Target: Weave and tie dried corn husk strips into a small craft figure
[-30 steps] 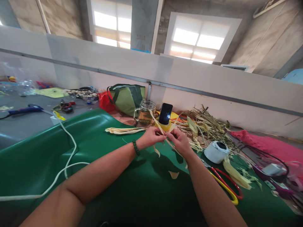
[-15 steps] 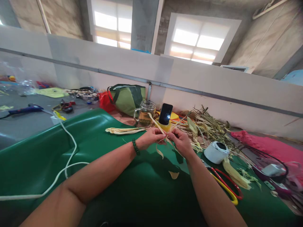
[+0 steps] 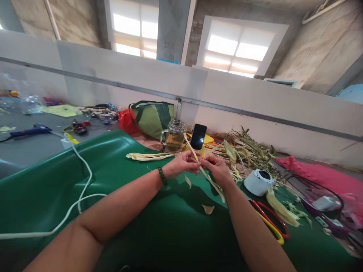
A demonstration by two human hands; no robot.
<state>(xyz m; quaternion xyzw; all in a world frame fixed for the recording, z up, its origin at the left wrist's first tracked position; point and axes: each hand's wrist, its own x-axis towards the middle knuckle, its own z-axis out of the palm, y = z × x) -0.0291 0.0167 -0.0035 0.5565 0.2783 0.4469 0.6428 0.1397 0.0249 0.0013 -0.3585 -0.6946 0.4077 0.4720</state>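
Observation:
My left hand [image 3: 183,165], with a green beaded bracelet at the wrist, pinches pale strips of dried husk [image 3: 211,182]. Facing it, my right hand [image 3: 217,169] is closed on the same strips, fingertips nearly touching the left ones. One strip end points up toward the glass mug, others trail down past my right wrist. Below the hands a small loose husk scrap [image 3: 208,209] lies on the green mat [image 3: 167,241]. A bundle of flat husk strips [image 3: 150,156] rests left of my left hand. Just behind the hands a phone [image 3: 198,136] stands upright in a yellow tape roll.
A glass mug of tea [image 3: 175,138] and a green bag [image 3: 154,119] stand at the back. Dried plant stalks [image 3: 249,149] are heaped back right. Near my right forearm are a white roll [image 3: 258,183] and red-and-yellow-handled scissors [image 3: 273,223]. A white cord [image 3: 87,181] crosses the mat's left.
The husk strips have shifted: the upper end moved right, and longer ends now hang down toward my right wrist. Both hands stay in nearly the same place, still pinching.

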